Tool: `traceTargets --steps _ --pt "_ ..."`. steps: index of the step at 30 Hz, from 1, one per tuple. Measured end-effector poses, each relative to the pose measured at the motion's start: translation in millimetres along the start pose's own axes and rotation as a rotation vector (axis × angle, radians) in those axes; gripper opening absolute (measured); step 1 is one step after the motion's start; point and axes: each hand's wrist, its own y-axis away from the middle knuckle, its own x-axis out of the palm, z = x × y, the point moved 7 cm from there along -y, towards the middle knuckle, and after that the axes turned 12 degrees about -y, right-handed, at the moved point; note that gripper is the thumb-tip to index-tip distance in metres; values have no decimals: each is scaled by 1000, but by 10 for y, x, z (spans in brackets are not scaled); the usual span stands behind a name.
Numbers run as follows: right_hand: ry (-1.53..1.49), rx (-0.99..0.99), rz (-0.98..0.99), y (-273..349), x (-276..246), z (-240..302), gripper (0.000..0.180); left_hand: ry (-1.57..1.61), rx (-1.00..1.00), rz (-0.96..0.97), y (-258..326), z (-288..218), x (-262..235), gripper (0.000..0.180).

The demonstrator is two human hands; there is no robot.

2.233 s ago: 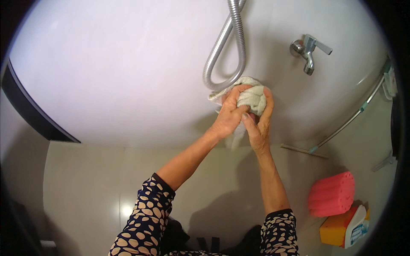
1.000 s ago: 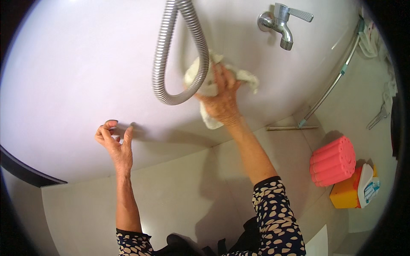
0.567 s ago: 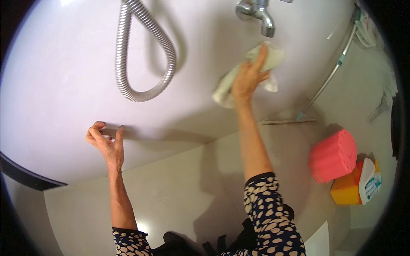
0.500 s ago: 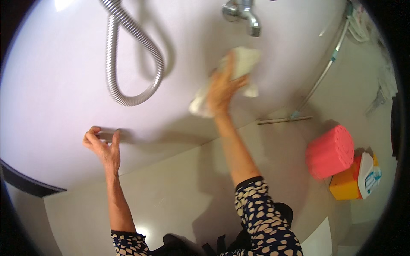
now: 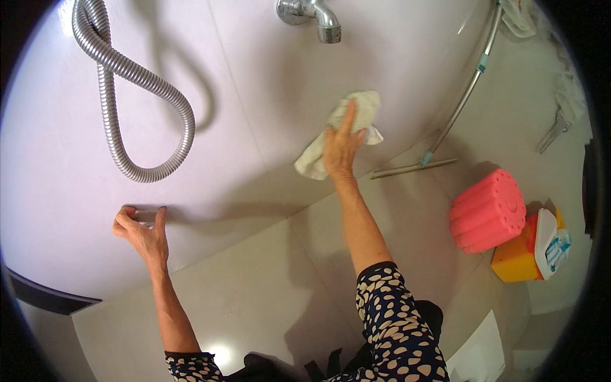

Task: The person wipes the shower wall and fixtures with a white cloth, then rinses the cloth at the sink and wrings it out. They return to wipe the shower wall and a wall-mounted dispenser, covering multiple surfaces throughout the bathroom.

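A pale, folded cloth [image 5: 313, 158] lies pressed against the light wall, below and to the right of a chrome tap [image 5: 328, 29]. My right hand [image 5: 342, 149] rests on it, index finger stretched upward along the fabric, the cloth bunched under the palm. Lower on the left, my left hand [image 5: 143, 239] touches the wall with its fingertips. Its thumb and fingers stand apart, and I see nothing held between them. Above that hand hangs a looped metal shower hose [image 5: 147, 173].
A pole-handled floor squeegee [image 5: 420, 167] leans in the corner at the right. Beside it are a pink scalloped stool or bucket [image 5: 487, 213] and a yellow bin [image 5: 512, 258] with a white lid. A white panel [image 5: 480, 353] shows at the lower right.
My right hand and the cloth have shifted down and right relative to the tap. The view has turned, moving the hose and tap leftward in the picture. My left hand stays at the wall.
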Motion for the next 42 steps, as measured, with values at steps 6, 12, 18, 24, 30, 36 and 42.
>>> traceTargets --steps 6,12,18,24,30,36,42 --pt "-417 743 -274 334 0 -712 73 -42 8 36 -6 -49 -14 63" --pt "-816 1448 -279 1554 662 -1170 69 42 41 110 30 -325 146 63" --pt "-1168 1598 -394 1729 785 -1506 71 136 54 192 44 -484 304 59" --pt "-546 627 -253 436 155 -538 79 146 60 175 77 -73 369 50" --pt "-10 -486 6 478 383 1000 59 95 -10 137 89 -166 526 40" --pt "-263 -245 -1 70 287 525 59 82 -29 62 55 -22 444 45" --pt "-171 323 -275 47 -87 -568 81 7 -100 84 60 62 372 53"
